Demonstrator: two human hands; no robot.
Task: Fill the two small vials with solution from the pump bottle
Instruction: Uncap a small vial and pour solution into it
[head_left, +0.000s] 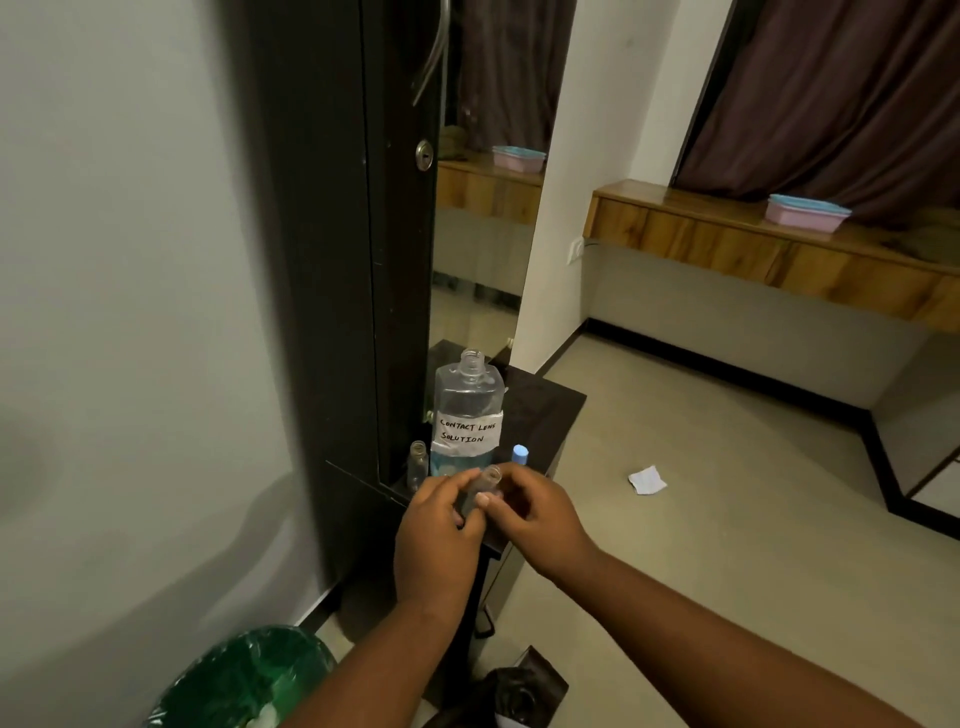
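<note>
A clear bottle (467, 410) labelled "contact lens solution" stands on the dark shelf (540, 410), its neck open with no pump on it and blue liquid low inside. My left hand (439, 540) holds a small clear vial (480, 488) tilted, mouth up and uncapped. My right hand (530, 512) touches the same vial with thumb and fingers; whether it holds anything else is hidden. A second small clear vial (417, 465) stands uncapped left of the bottle. A blue cap or vial top (520, 453) stands to the bottle's right.
A dark cabinet with a mirror (483, 234) rises behind the shelf. A green-lined bin (244, 680) sits low left, a dark bag (524, 686) on the floor below. A scrap of paper (647, 479) lies on the floor. Pink boxes (805, 213) rest on a wooden ledge.
</note>
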